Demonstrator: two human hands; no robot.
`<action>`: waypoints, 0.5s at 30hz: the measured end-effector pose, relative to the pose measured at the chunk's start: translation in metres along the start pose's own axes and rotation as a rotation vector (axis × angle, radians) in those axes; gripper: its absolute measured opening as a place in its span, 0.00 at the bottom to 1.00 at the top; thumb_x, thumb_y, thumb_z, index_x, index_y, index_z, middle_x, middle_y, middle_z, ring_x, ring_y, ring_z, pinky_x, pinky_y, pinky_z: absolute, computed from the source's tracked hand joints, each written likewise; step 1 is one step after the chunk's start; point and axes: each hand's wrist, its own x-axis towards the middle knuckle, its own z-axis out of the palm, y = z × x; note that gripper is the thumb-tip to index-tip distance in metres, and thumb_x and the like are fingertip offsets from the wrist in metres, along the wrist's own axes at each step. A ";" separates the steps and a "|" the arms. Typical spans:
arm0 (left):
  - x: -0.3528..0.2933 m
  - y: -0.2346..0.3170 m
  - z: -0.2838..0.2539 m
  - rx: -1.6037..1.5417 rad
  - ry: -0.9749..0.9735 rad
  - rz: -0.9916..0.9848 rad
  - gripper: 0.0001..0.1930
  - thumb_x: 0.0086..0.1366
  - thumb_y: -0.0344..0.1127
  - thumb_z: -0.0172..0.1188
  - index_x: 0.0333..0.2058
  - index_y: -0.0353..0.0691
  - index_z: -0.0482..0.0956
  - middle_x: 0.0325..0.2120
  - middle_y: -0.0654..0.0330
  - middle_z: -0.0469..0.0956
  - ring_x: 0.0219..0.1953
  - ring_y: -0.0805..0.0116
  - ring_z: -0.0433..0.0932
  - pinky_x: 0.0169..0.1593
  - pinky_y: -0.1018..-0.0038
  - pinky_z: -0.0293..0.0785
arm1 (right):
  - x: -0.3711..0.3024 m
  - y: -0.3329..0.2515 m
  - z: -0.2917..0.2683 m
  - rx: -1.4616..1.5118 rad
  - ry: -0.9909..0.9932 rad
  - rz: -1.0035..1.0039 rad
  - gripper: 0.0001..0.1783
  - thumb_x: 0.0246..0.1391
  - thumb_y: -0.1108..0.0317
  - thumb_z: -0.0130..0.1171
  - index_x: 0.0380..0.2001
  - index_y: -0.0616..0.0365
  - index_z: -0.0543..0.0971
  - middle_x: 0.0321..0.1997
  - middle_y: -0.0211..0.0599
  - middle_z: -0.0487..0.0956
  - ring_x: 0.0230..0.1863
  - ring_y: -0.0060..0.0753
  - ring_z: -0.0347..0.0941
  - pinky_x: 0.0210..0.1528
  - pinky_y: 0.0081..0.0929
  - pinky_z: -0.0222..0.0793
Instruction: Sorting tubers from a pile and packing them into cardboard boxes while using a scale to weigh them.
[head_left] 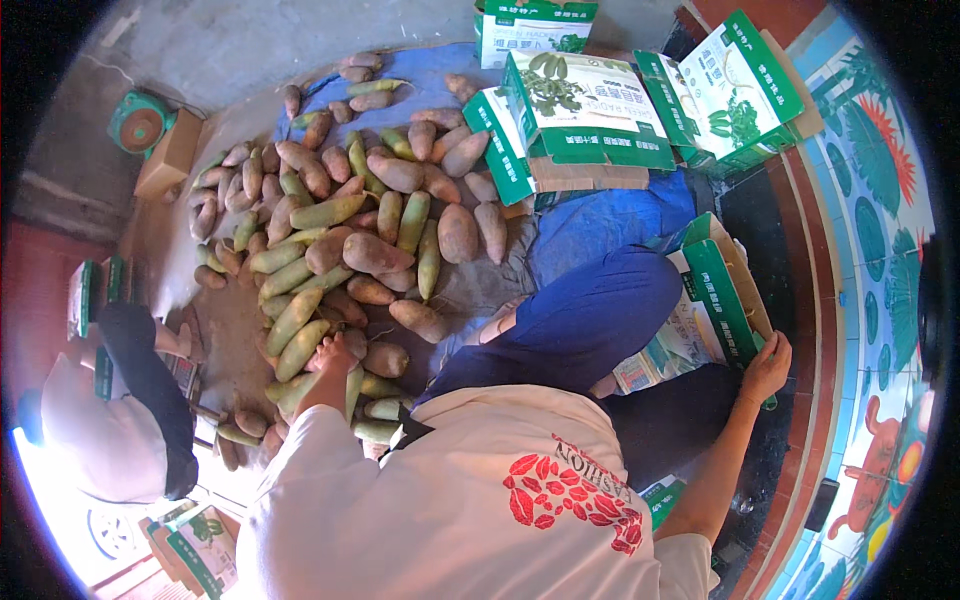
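Note:
A large heap of long green radishes (293, 319) and reddish-brown sweet potatoes (376, 253) covers the floor in front of me and to my left. My left hand (334, 357) reaches down into the near side of this heap. Its fingers curl among the roots, and what lies under them is hidden. On my right, a green-and-white cardboard box (722, 290) stands open beside my bent knee. My right hand (768, 367) grips that box's near upper edge, with the thumb and fingers closed over the cardboard. My legs partly cover the box.
More printed boxes (595, 105) stand at the far right, on a blue sheet (610, 215). A green round-faced scale (138, 124) rests by a brown carton (170, 155) at far left. Another person (105, 430) bends over at the left. A tiled, painted wall (870, 250) borders the right.

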 end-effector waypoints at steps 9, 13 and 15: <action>0.022 0.008 0.023 0.275 0.032 0.036 0.36 0.52 0.45 0.59 0.59 0.62 0.52 0.56 0.58 0.56 0.57 0.55 0.59 0.50 0.55 0.66 | 0.002 -0.003 0.002 0.004 -0.014 -0.028 0.12 0.58 0.63 0.46 0.37 0.60 0.75 0.37 0.41 0.76 0.39 0.44 0.73 0.39 0.35 0.68; 0.025 0.011 0.027 0.355 0.124 0.249 0.30 0.55 0.42 0.56 0.57 0.60 0.57 0.57 0.59 0.56 0.58 0.57 0.58 0.52 0.53 0.60 | 0.001 0.000 0.003 -0.009 -0.032 -0.029 0.13 0.58 0.63 0.47 0.37 0.60 0.75 0.37 0.41 0.76 0.38 0.44 0.73 0.39 0.35 0.68; 0.035 0.014 0.037 0.310 0.103 0.292 0.31 0.52 0.41 0.59 0.56 0.59 0.60 0.58 0.60 0.55 0.59 0.57 0.56 0.56 0.50 0.55 | 0.001 0.003 0.005 0.000 -0.028 -0.032 0.13 0.58 0.63 0.47 0.37 0.60 0.75 0.37 0.41 0.76 0.38 0.44 0.73 0.39 0.35 0.68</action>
